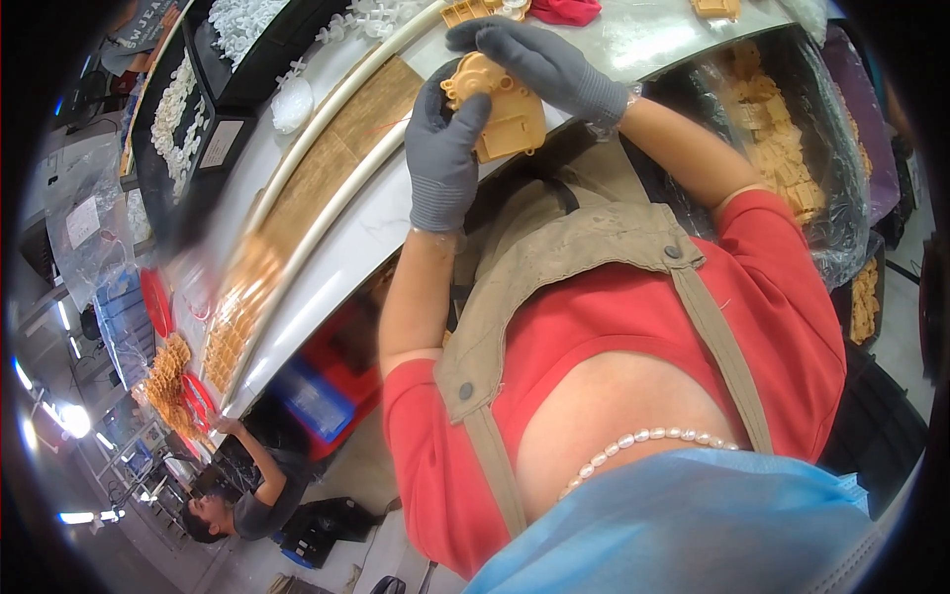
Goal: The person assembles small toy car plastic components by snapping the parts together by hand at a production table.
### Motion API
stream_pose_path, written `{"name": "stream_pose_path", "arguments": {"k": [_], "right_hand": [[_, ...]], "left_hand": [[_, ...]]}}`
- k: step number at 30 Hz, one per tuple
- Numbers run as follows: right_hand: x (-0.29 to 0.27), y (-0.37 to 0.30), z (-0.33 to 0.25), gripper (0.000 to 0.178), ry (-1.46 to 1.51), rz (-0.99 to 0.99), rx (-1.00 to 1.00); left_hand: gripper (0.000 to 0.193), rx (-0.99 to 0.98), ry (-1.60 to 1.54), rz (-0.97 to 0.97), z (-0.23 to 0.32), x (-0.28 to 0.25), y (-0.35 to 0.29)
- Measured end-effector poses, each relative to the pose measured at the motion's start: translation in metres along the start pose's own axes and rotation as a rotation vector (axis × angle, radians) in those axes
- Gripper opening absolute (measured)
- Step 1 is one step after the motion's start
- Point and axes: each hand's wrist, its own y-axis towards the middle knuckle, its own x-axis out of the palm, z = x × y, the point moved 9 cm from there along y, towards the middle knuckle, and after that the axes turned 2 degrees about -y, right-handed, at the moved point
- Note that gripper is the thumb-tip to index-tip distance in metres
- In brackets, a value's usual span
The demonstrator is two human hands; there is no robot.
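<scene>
A yellow-orange molded plastic housing (510, 124), with a rounded top and a rectangular recess, is held up over the near edge of the worktop. My left hand (445, 144), in a grey knit glove, grips its left side with the thumb across the front. Also gloved in grey, my right hand (554, 69) lies along the upper right of the housing, fingers stretched out past its top. Whether the right palm presses on the part is hard to tell.
A brown conveyor belt (332, 139) between white rails carries similar parts at its far left end. Black bins (213, 104) hold small white pieces. At right, a plastic-lined bin (836, 213) holds orange parts. Another person (247, 505) works at lower left. A red cloth (566, 10) lies ahead.
</scene>
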Motion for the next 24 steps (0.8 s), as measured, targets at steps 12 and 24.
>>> {"name": "stream_pose_path", "arguments": {"k": [12,24], "right_hand": [[-0.012,-0.001,-0.038,0.061,-0.063,0.363,-0.109],[-0.018,0.016,-0.030,0.057,0.366,0.260,-0.028]], "left_hand": [[0.049,0.258,0.181,0.093,0.019,0.010,-0.019],[0.049,0.372,0.174,0.084,0.044,0.013,-0.018]]}}
